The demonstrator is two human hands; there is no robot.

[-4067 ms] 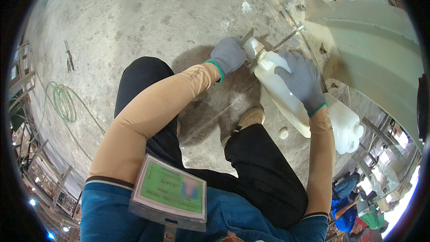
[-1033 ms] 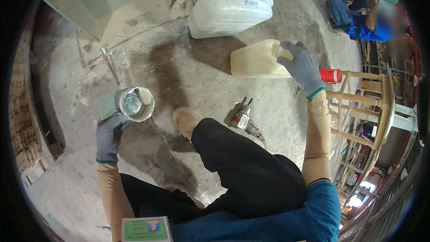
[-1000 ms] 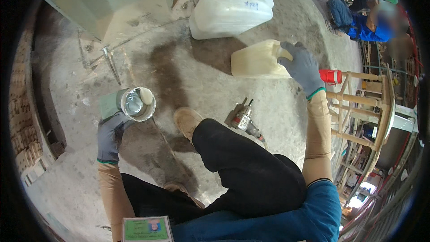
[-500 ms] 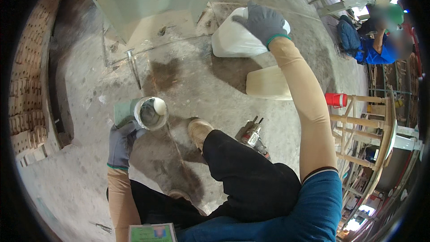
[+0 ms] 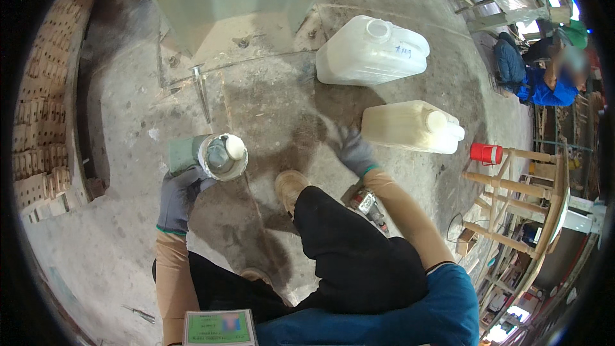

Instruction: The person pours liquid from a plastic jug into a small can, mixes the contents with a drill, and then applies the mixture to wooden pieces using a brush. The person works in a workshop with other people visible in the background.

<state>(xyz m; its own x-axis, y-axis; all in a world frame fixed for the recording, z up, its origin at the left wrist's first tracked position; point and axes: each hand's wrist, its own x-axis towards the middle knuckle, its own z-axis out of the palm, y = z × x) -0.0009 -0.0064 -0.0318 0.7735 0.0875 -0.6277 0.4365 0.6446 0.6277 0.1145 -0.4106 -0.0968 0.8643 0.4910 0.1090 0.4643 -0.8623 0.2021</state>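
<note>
My left hand (image 5: 178, 200), in a grey glove, is closed on a tilted tub (image 5: 209, 159) whose mouth faces right. Grey material and a round white piece (image 5: 235, 148) show inside it. A pale green flat shape adjoins the tub; I cannot tell whether it is part of it. My gloved right hand (image 5: 352, 150) is blurred, its fingers seemingly spread with nothing seen in them. It hangs near a yellowish jerrycan (image 5: 400, 125) and above a power tool (image 5: 369, 206). A larger white jerrycan (image 5: 352, 57) stands farther back, its cap facing me.
A pale metal column (image 5: 237, 0) with a bolted base rises ahead. Near its base lies a thin metal rod (image 5: 203, 96). Stacked perforated blocks (image 5: 41, 109) line the left. A red bucket (image 5: 486, 154) and wooden frame (image 5: 506, 186) stand right; a person in blue (image 5: 544, 86) sits beyond.
My right hand has left the white jerrycan and dropped toward my knee, uncovering the caps of both jerrycans. My left hand keeps its hold on the tub. The view has shifted slightly.
</note>
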